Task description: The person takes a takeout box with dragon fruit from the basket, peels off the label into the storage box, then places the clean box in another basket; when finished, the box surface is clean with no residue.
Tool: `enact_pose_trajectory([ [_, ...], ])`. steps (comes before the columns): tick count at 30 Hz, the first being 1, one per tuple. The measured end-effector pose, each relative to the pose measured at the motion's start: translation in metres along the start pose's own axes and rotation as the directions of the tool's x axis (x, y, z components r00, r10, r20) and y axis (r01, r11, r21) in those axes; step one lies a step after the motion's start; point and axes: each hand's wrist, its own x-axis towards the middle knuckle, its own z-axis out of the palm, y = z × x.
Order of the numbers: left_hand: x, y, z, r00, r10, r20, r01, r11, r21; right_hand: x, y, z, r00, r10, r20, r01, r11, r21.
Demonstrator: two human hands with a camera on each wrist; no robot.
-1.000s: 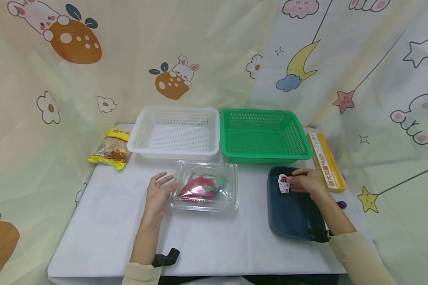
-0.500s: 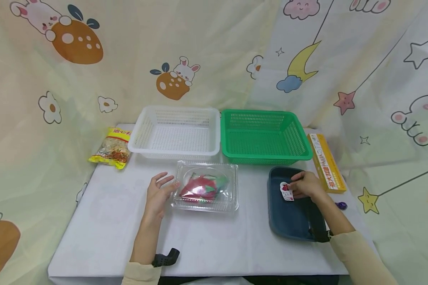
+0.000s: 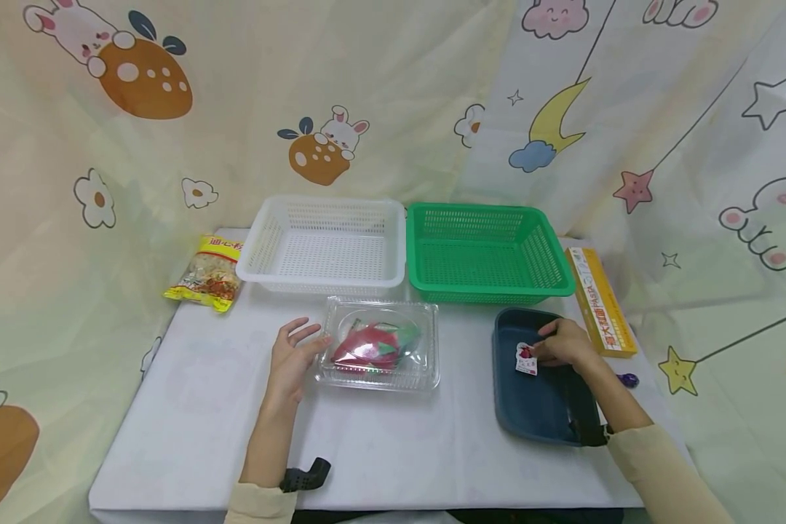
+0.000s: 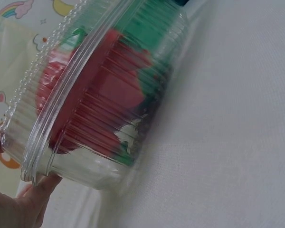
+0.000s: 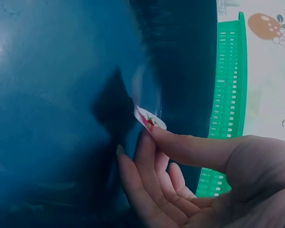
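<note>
My right hand (image 3: 566, 342) pinches a small white sticker (image 3: 526, 359) with a red fruit print between thumb and fingertips, over the dark blue tray (image 3: 537, 407). The right wrist view shows the sticker (image 5: 149, 118) slightly bent at the thumb tip, casting a shadow on the tray (image 5: 47, 95). My left hand (image 3: 291, 364), fingers spread, touches the left side of a closed clear plastic clamshell box (image 3: 426, 364) with its thumb. Inside lies a red and green fruit (image 3: 370, 348) that looks like a dragon fruit. In the left wrist view, fingertips (image 4: 47, 183) meet the box's rim.
A white basket (image 3: 321, 276) and a green basket (image 3: 491, 291) stand side by side at the back. A yellow food bag (image 3: 209, 273) lies at far left. At right are a yellow box (image 3: 600, 302) and a small purple object (image 3: 627, 380), partly behind the right arm.
My right hand has moved slightly down over the tray, and the sticker has shifted lower with it, tilting and then straightening. The left hand and the clamshell box stay put.
</note>
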Motion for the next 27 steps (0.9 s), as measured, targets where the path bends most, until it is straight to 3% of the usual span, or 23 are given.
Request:
enact_pose_trajectory([
  [12, -0.0015, -0.0002, -0.0017, 1.000, 0.001, 0.003, -0.001, 1.000, 0.001, 0.0035, -0.0016, 0.0032, 1.000, 0.026, -0.011, -0.027, 0.997, -0.079],
  [20, -0.0035, -0.0002, -0.0014, 1.000, 0.004, 0.000, -0.004, 1.000, -0.006, 0.0088, 0.0017, 0.0065, 1.000, -0.019, -0.005, 0.018, 0.989, -0.148],
  [23, -0.0032, 0.0002, -0.0012, 1.000, 0.005, -0.005, -0.005, 1.000, -0.004, 0.0096, 0.0013, 0.0073, 0.998, -0.062, 0.003, 0.061, 0.960, -0.274],
  [27, -0.0021, 0.0002, -0.0008, 1.000, 0.003, -0.005, -0.003, 1.000, -0.013, 0.0072, -0.0034, 0.0084, 0.996, -0.092, 0.004, 0.084, 0.892, -0.444],
])
